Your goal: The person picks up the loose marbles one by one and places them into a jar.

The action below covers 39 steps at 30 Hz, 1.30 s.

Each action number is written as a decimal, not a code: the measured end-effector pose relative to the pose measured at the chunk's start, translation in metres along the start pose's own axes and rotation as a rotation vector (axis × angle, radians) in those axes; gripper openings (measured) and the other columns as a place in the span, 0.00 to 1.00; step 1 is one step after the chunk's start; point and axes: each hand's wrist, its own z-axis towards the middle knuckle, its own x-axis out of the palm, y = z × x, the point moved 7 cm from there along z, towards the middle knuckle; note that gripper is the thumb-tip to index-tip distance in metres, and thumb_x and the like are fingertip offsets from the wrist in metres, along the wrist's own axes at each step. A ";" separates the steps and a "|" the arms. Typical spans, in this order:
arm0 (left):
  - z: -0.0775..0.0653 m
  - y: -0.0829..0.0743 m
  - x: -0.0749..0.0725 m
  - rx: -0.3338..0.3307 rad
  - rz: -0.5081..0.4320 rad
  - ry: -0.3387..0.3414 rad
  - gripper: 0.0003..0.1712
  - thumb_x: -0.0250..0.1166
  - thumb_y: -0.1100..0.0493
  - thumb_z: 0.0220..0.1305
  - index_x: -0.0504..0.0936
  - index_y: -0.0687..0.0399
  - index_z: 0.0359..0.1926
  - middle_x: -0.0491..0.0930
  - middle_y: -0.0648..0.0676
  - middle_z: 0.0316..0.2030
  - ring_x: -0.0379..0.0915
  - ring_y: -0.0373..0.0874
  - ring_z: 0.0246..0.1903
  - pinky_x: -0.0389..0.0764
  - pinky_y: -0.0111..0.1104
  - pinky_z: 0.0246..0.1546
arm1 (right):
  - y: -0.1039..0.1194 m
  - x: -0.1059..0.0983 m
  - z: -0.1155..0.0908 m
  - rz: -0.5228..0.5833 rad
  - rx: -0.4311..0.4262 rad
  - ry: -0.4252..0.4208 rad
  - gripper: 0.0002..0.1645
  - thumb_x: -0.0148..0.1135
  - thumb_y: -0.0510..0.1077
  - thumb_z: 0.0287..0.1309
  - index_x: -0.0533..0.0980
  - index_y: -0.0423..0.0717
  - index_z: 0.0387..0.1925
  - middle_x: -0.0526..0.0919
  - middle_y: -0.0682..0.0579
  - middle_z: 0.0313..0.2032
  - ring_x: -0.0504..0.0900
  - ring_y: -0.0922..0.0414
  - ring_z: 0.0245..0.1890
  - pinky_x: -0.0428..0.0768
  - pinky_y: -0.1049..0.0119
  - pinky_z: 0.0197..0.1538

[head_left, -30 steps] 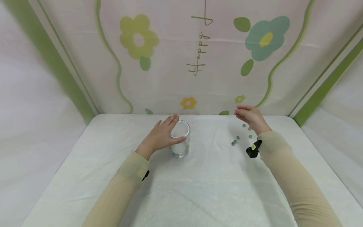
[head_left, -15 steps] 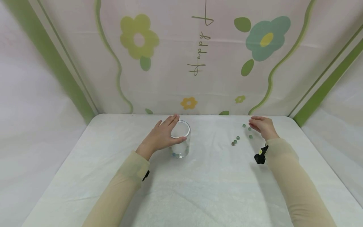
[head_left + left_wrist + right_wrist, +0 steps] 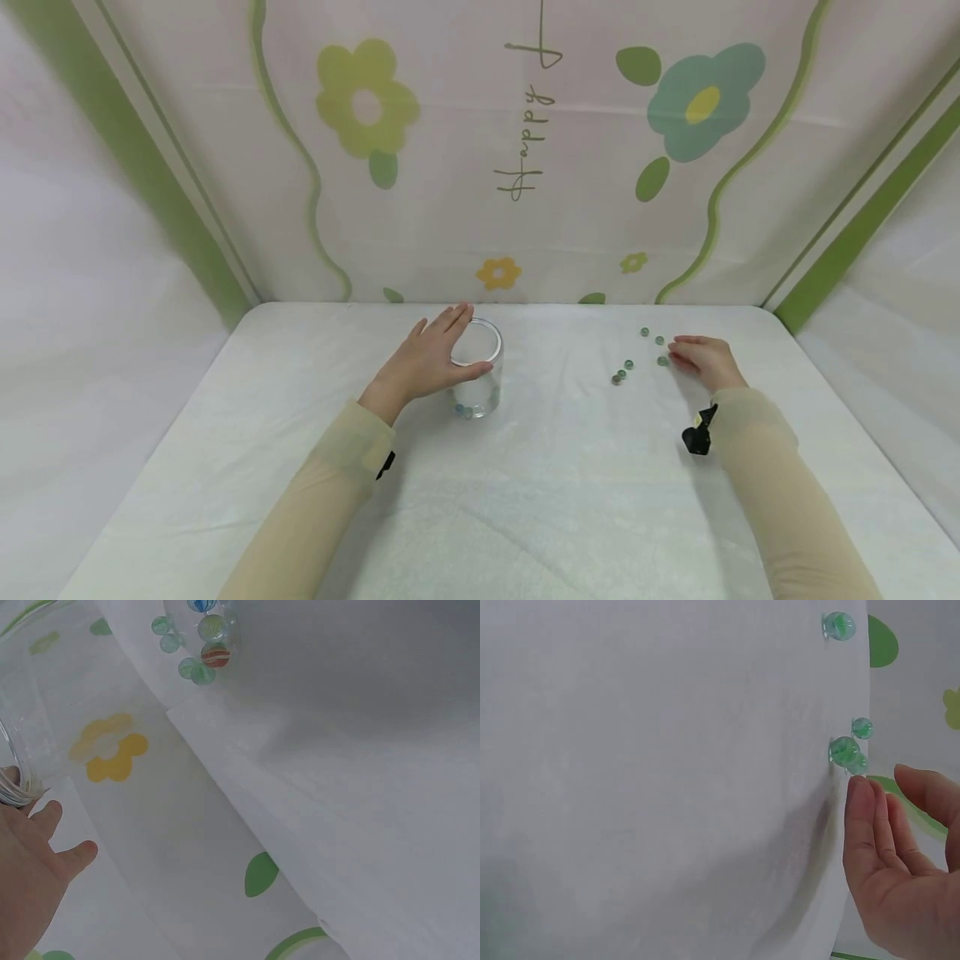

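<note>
A clear glass jar (image 3: 491,385) stands upright left of the table's middle. My left hand (image 3: 423,362) holds it near the rim, thumb on the near side and fingers on the far side. Several marbles lie at its bottom; the left wrist view shows an orange-red striped marble (image 3: 216,655) and a blue marble (image 3: 202,604) among pale green ones. My right hand (image 3: 705,360) is beside the loose green marbles, just right of the nearest green marble (image 3: 662,362). In the right wrist view, the thumb stands apart from the fingers, which reach toward a green marble (image 3: 844,751).
More loose marbles (image 3: 622,374) lie in a short row to the left of the right hand. The white-covered table (image 3: 510,500) ends at the back against a flower-printed cloth (image 3: 450,208). White cloth walls with green bands flank both sides.
My right hand has come down and moved right and nearer, from above the far marbles to beside the nearest one at table level. The left hand and jar have not moved.
</note>
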 end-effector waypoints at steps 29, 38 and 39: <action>0.000 0.001 -0.001 -0.001 -0.010 -0.011 0.55 0.51 0.26 0.60 0.42 0.49 0.76 0.44 0.49 0.76 0.40 0.45 0.76 0.45 0.52 0.75 | -0.015 0.001 0.013 -0.176 0.061 -0.019 0.37 0.60 0.41 0.62 0.59 0.31 0.67 0.73 0.71 0.27 0.76 0.77 0.28 0.79 0.81 0.39; 0.000 0.001 0.001 0.002 -0.012 -0.020 0.55 0.52 0.26 0.59 0.42 0.48 0.76 0.45 0.48 0.76 0.40 0.45 0.76 0.45 0.53 0.75 | -0.019 0.001 0.015 -0.222 0.053 -0.075 0.31 0.60 0.42 0.61 0.65 0.33 0.63 0.73 0.67 0.30 0.74 0.77 0.26 0.78 0.82 0.36; 0.000 0.001 0.001 0.001 -0.012 -0.021 0.55 0.52 0.26 0.59 0.42 0.48 0.76 0.45 0.48 0.76 0.40 0.45 0.76 0.45 0.53 0.75 | -0.020 0.001 0.015 -0.223 0.055 -0.083 0.30 0.60 0.41 0.62 0.66 0.33 0.63 0.73 0.66 0.31 0.74 0.77 0.26 0.78 0.82 0.36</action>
